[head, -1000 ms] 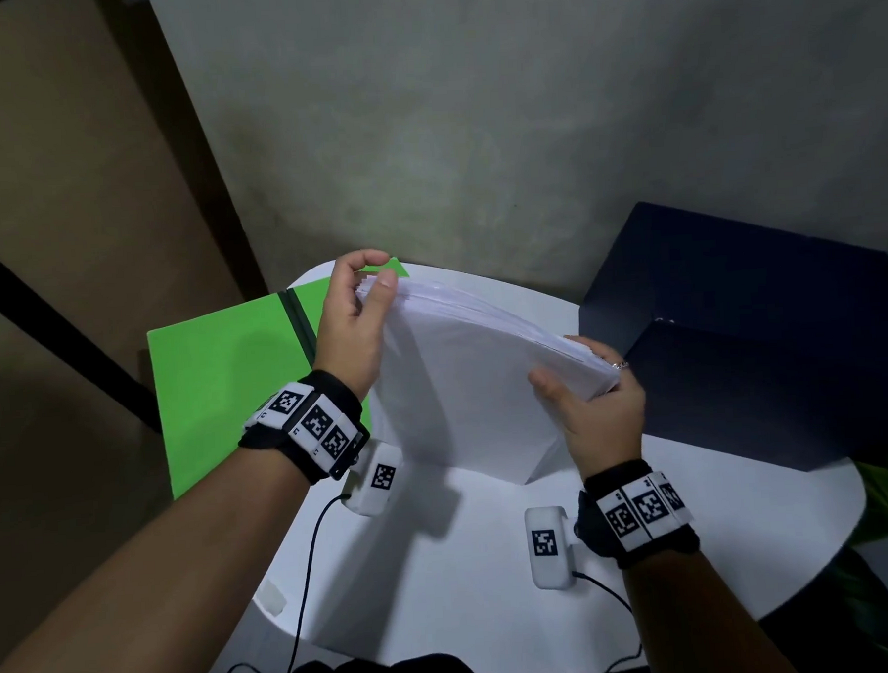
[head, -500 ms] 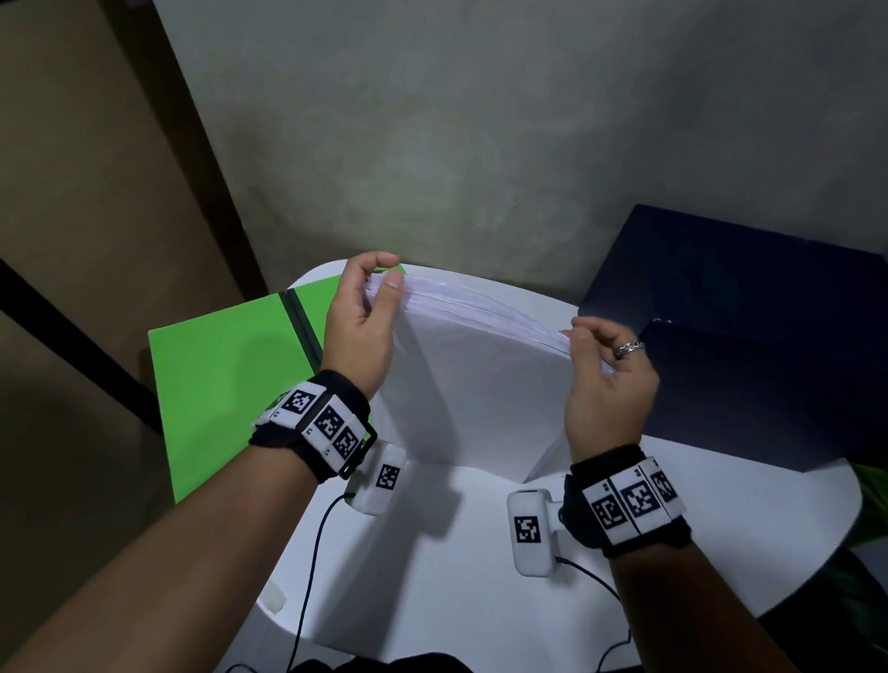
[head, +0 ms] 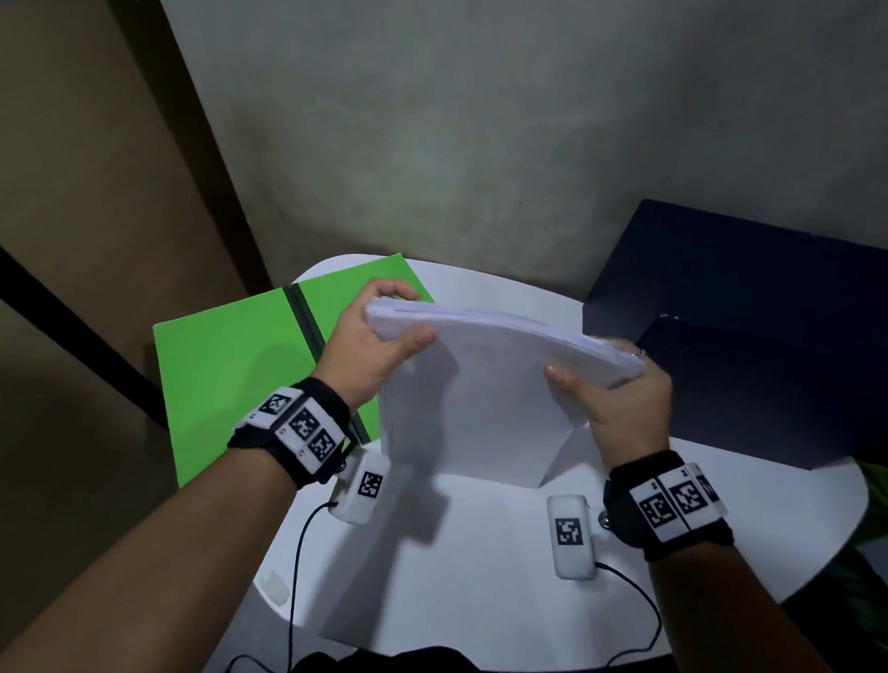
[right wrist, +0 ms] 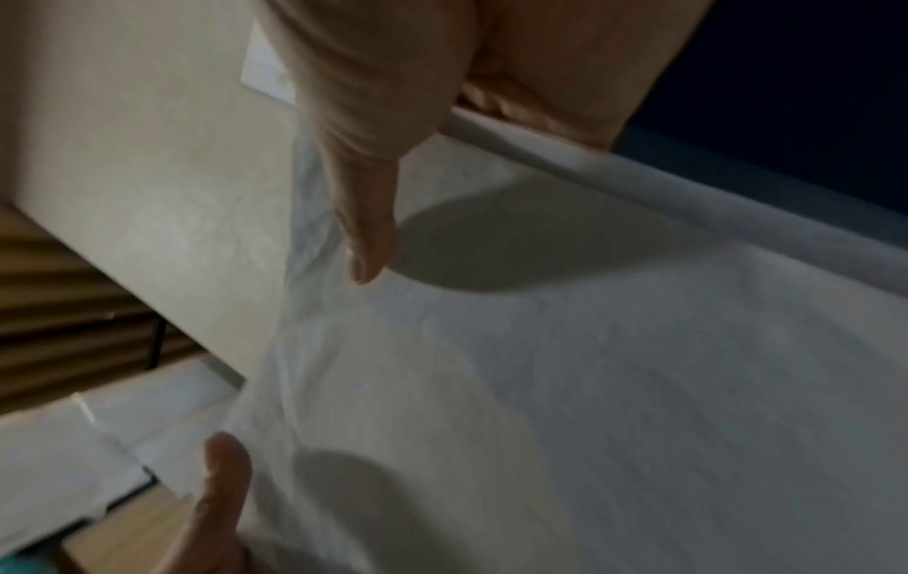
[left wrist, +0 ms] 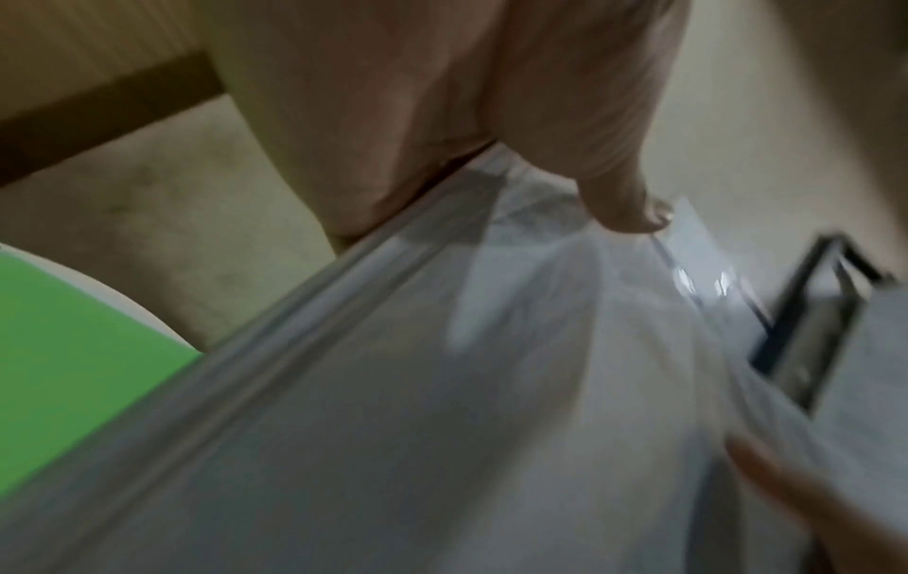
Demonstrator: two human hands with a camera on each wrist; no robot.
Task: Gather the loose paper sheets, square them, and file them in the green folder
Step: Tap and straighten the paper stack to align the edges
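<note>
While both hands hold it up at the middle of the head view, the stack of paper sheets (head: 491,385) stands on its lower edge on the white table (head: 444,568), leaning and bowed along its top. The left hand (head: 368,348) grips the stack's upper left corner, fingers curled over the top edge and the thumb pressed flat on the near face. The right hand (head: 623,404) clasps the upper right corner the same way, thumb on the near face and fingers wrapped behind; a ring shows on one finger. Both wrist views are blurred, yet each shows a thumb lying on white paper with fingers behind the edge. At left of the stack, the green folder (head: 233,378) lies open and flat on the table, partly over its edge, a dark spine down its middle. A dark blue box (head: 771,339) sits at the right of the frame.
</note>
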